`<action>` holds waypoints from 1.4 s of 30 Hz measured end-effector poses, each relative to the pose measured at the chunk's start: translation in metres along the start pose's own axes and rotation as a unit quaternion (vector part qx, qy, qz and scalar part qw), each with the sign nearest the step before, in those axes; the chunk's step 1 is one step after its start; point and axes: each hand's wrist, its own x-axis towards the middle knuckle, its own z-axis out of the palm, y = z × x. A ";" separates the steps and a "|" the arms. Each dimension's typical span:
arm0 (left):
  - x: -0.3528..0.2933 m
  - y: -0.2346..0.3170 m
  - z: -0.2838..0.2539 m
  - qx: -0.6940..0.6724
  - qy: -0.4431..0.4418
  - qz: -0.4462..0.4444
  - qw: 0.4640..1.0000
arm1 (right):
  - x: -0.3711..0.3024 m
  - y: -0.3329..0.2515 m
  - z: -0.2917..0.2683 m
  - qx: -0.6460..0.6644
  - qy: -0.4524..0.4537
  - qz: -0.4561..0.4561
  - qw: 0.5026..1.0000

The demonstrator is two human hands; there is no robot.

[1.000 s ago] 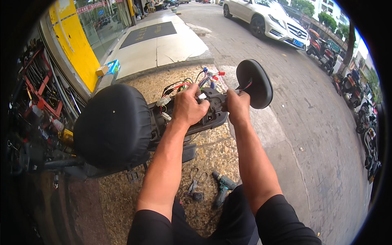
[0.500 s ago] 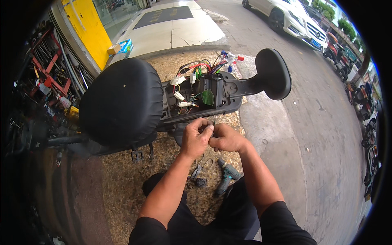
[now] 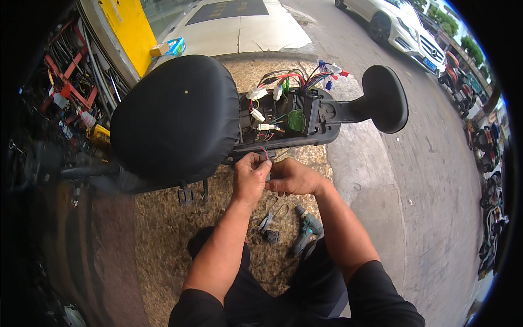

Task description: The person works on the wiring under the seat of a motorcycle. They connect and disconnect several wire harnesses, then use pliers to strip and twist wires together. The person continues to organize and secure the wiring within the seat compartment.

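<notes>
My left hand (image 3: 250, 179) is closed in a pinch on thin wires (image 3: 265, 152), a red one among them, just in front of the open compartment. Against it, my right hand (image 3: 297, 177) has its fingers curled; what they grip, if anything, is hidden. Beyond both hands lies the black frame (image 3: 256, 146) of an electric scooter. Inside its compartment sits a dark finned box (image 3: 303, 111) with a green label. Bundled coloured wires (image 3: 297, 78) rise behind this box, and several white connectors (image 3: 257, 115) hang loose beside it.
A large black seat (image 3: 174, 117) is at the left, a black padded backrest (image 3: 384, 99) at the right. On the ground between my knees lie a cordless drill (image 3: 308, 231) and a small black part with a cable (image 3: 271, 236). A white car (image 3: 403, 30) stands on the road.
The view has shifted, so the scooter appears farther right. My hands have turned slightly, and a red wire now shows above my left thumb.
</notes>
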 end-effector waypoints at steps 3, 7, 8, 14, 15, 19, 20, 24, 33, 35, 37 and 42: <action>0.005 0.001 -0.009 -0.011 0.024 -0.026 0.999 | 0.005 0.005 -0.007 0.099 0.105 0.025 0.989; 0.003 0.005 -0.012 -0.036 0.017 -0.048 0.998 | 0.024 0.007 -0.005 -0.059 0.310 -0.077 0.946; 0.002 0.006 -0.013 -0.036 0.018 -0.051 0.998 | 0.027 0.006 -0.003 -0.097 0.339 -0.105 0.930; -0.002 0.012 -0.017 -0.055 0.014 -0.072 0.996 | 0.031 -0.005 0.001 -0.269 0.343 -0.022 0.900; -0.002 0.012 -0.018 -0.062 0.011 -0.078 0.995 | 0.032 -0.008 0.001 -0.290 0.333 -0.003 0.897; -0.002 0.011 -0.020 -0.057 0.016 -0.082 0.995 | 0.037 -0.014 -0.004 -0.312 0.307 0.012 0.899; -0.001 0.010 -0.020 -0.058 0.018 -0.084 0.995 | 0.038 -0.015 -0.006 -0.315 0.304 0.006 0.899; 0.000 0.010 -0.021 -0.052 0.024 -0.088 0.994 | 0.041 -0.018 -0.012 -0.335 0.288 0.004 0.897; 0.001 0.013 -0.023 -0.053 0.022 -0.088 0.994 | 0.044 -0.019 -0.013 -0.325 0.294 0.006 0.899; 0.001 0.013 -0.024 -0.049 0.019 -0.078 0.996 | 0.045 -0.018 -0.013 -0.339 0.284 0.003 0.897; 0.001 0.013 -0.025 -0.047 0.019 -0.073 0.996 | 0.046 -0.018 -0.015 -0.349 0.271 0.003 0.897; 0.003 0.011 -0.025 -0.030 0.037 -0.052 0.998 | 0.051 -0.017 -0.015 -0.365 0.276 0.010 0.889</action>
